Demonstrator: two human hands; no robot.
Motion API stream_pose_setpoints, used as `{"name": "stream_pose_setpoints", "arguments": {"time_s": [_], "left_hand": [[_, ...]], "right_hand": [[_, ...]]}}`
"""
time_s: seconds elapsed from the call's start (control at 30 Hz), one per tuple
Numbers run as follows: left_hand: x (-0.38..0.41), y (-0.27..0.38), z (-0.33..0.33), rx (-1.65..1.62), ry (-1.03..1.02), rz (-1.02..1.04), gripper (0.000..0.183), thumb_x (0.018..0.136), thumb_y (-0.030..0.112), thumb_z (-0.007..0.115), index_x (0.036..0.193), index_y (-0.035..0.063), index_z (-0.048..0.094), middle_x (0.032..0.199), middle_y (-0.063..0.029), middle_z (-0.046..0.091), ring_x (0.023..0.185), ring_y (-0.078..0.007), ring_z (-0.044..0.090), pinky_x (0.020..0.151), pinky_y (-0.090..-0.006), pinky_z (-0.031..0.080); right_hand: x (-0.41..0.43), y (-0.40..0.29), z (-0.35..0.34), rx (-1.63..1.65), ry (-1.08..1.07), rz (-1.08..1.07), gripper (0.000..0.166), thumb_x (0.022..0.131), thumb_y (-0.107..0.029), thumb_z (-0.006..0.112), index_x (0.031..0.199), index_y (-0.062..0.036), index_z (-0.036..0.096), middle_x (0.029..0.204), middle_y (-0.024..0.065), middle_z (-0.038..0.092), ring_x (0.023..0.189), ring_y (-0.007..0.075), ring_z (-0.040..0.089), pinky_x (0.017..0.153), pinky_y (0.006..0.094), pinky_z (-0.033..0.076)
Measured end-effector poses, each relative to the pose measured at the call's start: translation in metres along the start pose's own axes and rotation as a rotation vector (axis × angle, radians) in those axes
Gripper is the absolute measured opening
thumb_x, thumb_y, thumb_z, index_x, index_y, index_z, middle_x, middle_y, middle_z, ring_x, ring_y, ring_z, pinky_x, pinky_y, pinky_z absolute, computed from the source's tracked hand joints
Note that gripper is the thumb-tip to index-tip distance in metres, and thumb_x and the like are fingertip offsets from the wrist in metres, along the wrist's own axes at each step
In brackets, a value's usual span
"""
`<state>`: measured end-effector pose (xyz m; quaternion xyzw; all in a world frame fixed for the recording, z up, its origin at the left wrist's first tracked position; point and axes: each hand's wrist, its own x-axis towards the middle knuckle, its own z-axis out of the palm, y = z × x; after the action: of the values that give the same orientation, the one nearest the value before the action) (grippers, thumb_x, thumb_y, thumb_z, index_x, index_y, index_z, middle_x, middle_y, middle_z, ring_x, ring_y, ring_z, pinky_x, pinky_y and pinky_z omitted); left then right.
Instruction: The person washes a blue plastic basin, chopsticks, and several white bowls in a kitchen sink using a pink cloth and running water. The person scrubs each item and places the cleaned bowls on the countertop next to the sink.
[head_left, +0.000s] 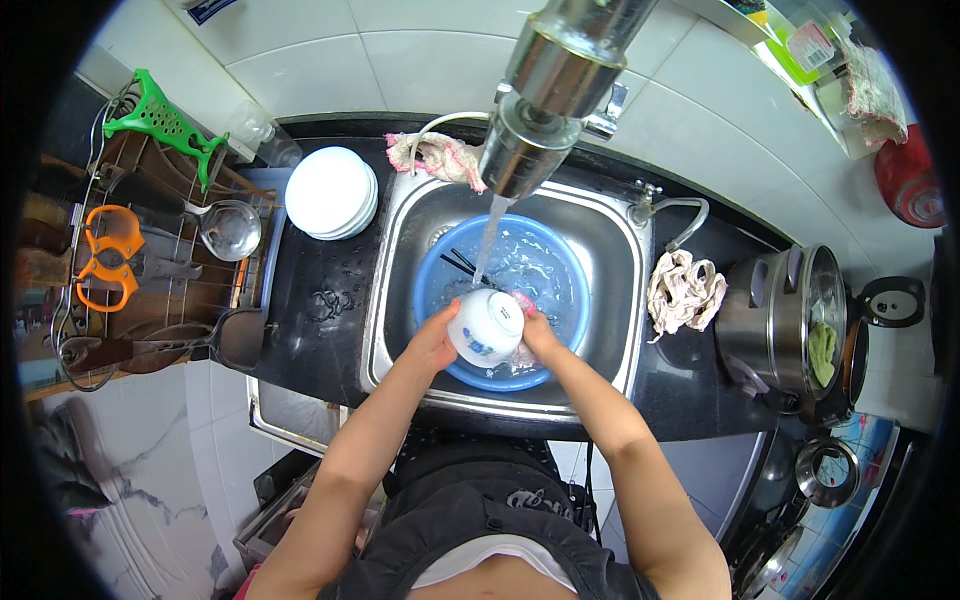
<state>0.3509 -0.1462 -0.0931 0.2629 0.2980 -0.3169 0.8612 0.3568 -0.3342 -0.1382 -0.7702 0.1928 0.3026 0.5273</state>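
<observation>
A white bowl (480, 330) with a blue flower pattern is tilted with its base facing up, held above a blue plastic basin (581, 300). My left hand (435, 337) grips the bowl's left side. On its right side, my right hand (538, 336) holds the bowl along with a pink-edged cloth (523, 302), mostly hidden behind it. Water (489, 240) runs from the metal faucet (529, 142) down beside the bowl. Dark chopsticks (459, 262) stick up from the water in the basin, which sits inside a stainless steel sink (619, 300).
Stacked white dishes (330, 191) stand left of the sink. A wire rack (165, 255) holds utensils, orange-handled scissors (109, 259) and a green grater (165, 124). Cloths lie behind the sink (439, 157) and to its right (684, 292), near a steel pot (772, 322).
</observation>
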Motion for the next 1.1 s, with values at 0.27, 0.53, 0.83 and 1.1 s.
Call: {"name": "stream_pose_setpoints", "arguments": {"time_s": [0.27,0.53,0.83,1.1], "left_hand": [[0.012,-0.006,-0.002,-0.117,0.131,0.152,0.028,0.087,0.011,0.037,0.111,-0.0036,0.041,0.109,-0.0151,0.051,0.101,-0.0267,0.050,0.084,-0.0411,0.041],[0.006,-0.014,0.039,-0.042,0.229,0.374,0.028,0.087,0.008,0.035,0.114,0.0017,0.034,0.105,-0.0154,0.050,0.096,-0.0262,0.053,0.081,-0.0398,0.044],[-0.001,-0.010,0.023,0.394,-0.004,0.283,0.026,0.088,0.014,0.038,0.110,0.0018,0.046,0.100,-0.0091,0.054,0.091,-0.0171,0.055,0.076,-0.0311,0.046],[-0.020,-0.004,0.017,0.523,-0.111,0.214,0.028,0.088,0.015,0.042,0.113,0.0042,0.045,0.097,-0.0040,0.055,0.084,-0.0111,0.055,0.070,-0.0267,0.047]], "right_hand": [[0.009,0.017,0.020,-0.200,0.157,0.039,0.042,0.067,-0.015,0.059,0.102,0.0052,0.050,0.092,0.0244,0.057,0.090,0.0319,0.056,0.075,0.0356,0.045],[-0.058,-0.044,0.027,0.601,-0.048,0.009,0.044,0.071,0.003,0.044,0.115,-0.0006,0.043,0.075,0.0066,0.051,0.064,0.0182,0.051,0.063,0.0266,0.046],[-0.069,-0.075,0.026,-0.224,0.164,-0.865,0.036,0.075,0.005,0.040,0.109,-0.0011,0.052,0.116,0.0198,0.046,0.107,0.0330,0.045,0.089,0.0323,0.037],[-0.063,-0.097,0.025,-0.290,0.253,-0.879,0.024,0.074,-0.001,0.044,0.092,-0.0028,0.060,0.095,0.0158,0.059,0.083,0.0319,0.056,0.076,0.0384,0.043]]}}
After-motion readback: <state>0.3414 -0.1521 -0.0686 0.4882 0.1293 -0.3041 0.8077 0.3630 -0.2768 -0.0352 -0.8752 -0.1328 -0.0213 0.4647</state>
